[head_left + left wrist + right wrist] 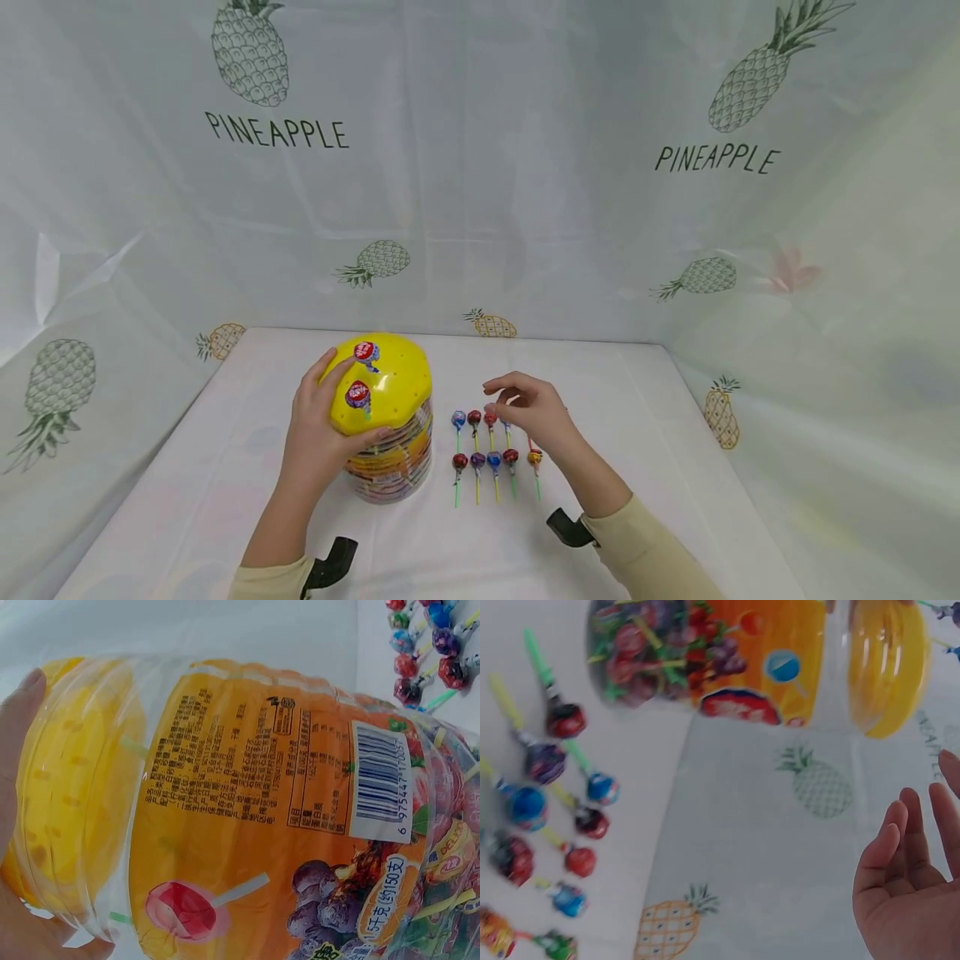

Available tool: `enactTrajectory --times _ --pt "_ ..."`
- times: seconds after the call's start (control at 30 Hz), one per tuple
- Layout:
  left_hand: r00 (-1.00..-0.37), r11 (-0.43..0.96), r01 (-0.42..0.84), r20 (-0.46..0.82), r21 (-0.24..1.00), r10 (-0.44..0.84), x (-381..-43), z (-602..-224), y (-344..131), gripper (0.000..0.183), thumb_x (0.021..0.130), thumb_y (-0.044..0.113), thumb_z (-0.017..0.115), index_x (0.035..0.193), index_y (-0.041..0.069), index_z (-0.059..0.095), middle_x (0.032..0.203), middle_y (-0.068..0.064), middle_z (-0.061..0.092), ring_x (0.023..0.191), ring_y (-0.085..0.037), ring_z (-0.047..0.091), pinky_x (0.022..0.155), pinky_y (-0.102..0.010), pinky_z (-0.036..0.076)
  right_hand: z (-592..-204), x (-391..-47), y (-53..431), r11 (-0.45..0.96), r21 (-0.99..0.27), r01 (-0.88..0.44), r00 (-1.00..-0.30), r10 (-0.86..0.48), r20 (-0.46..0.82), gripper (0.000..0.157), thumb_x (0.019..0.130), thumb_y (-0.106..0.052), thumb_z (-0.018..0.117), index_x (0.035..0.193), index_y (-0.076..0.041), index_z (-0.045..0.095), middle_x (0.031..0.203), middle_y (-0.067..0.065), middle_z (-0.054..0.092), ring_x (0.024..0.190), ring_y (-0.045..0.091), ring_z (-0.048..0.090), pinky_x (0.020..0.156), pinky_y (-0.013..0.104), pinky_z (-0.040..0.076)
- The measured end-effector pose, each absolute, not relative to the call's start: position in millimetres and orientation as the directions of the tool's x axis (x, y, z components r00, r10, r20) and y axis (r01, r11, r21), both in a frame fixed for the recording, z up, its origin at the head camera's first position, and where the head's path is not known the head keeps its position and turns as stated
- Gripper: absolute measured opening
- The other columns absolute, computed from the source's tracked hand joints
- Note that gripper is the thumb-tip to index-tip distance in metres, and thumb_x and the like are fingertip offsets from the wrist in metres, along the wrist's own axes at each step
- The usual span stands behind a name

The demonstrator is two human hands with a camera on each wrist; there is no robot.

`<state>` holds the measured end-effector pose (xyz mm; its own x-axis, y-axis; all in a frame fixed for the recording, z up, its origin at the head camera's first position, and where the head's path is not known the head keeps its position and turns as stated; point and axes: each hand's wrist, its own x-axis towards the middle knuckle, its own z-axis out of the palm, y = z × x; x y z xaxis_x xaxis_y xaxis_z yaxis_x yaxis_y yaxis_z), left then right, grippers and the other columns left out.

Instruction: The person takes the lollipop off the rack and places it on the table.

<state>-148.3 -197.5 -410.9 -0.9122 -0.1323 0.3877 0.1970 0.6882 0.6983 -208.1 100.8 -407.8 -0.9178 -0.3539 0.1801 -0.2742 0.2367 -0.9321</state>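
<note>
A clear plastic lollipop jar (392,471) with an orange label stands on the table. My left hand (318,425) grips its yellow lid (393,367), thumb on the near side and fingers over the far side. In the left wrist view the jar's barcode (381,780) and printed text show, with wrapped lollipops at the bottom end. My right hand (536,408) hovers over the far row of lollipops (474,418), fingers loosely bent and holding nothing. It partly hides that row's right end. Closer to me lies a second row of lollipops (477,461), sticks pointing toward me.
The white table (615,467) ends at a hanging pineapple-print sheet (525,208) at the back and sides. A black wrist strap mount (333,562) sits at the left cuff, and another mount (570,529) at the right.
</note>
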Motion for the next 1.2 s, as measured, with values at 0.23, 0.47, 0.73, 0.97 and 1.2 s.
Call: enactTrajectory --times 0.23,0.47,0.73,0.97,1.2 --pt "-0.897 0.700 0.177 0.406 0.692 -0.174 -144 -412 -194 0.093 0.066 0.022 0.092 0.145 0.018 0.042 0.158 -0.005 0.018 0.136 -0.039 0.024 0.097 -0.066 0.039 -369 -190 67 0.172 -0.935 -0.310 -0.898 -0.377 0.228 0.019 0.087 -0.001 0.071 0.107 0.000 0.070 0.107 0.012 0.066 0.090 0.027 0.058 0.076 0.026 0.052" --pt "-0.880 0.728 0.141 0.422 0.670 -0.217 -139 -412 -190 0.092 0.068 0.027 0.091 0.146 0.017 0.041 0.158 -0.007 0.019 0.136 -0.039 0.025 0.096 -0.066 0.040 -383 -203 40 0.080 -0.913 -0.399 -0.850 -0.405 0.336 0.020 0.086 -0.006 0.074 0.106 -0.004 0.072 0.104 0.005 0.067 0.089 0.022 0.058 0.078 0.030 0.052" --pt "-0.864 0.776 0.136 0.457 0.616 -0.211 -135 -412 -189 0.095 0.068 0.035 0.090 0.147 0.017 0.040 0.156 -0.010 0.021 0.134 -0.041 0.025 0.094 -0.068 0.040 -372 -200 17 0.022 -0.882 -0.471 -0.780 -0.477 0.404 0.020 0.085 -0.005 0.075 0.106 -0.004 0.072 0.103 0.004 0.067 0.092 0.027 0.056 0.079 0.029 0.051" --pt "-0.877 0.791 0.149 0.449 0.594 -0.172 -129 -410 -196 0.094 0.068 0.031 0.088 0.148 0.019 0.040 0.155 -0.011 0.021 0.133 -0.045 0.023 0.092 -0.070 0.039 -370 -195 1 -0.009 -0.845 -0.535 -0.712 -0.534 0.456 0.023 0.085 -0.007 0.076 0.107 -0.007 0.072 0.103 0.000 0.067 0.092 0.020 0.055 0.080 0.034 0.049" --pt "-0.877 0.776 0.181 0.457 0.604 -0.151 -120 -406 -201 0.092 0.068 0.022 0.087 0.148 0.018 0.043 0.152 -0.013 0.024 0.128 -0.044 0.024 0.087 -0.067 0.041 -368 -187 -11 -0.069 -0.840 -0.538 -0.686 -0.543 0.484 0.027 0.083 -0.004 0.077 0.110 -0.005 0.071 0.105 0.005 0.067 0.094 0.022 0.053 0.083 0.033 0.050"
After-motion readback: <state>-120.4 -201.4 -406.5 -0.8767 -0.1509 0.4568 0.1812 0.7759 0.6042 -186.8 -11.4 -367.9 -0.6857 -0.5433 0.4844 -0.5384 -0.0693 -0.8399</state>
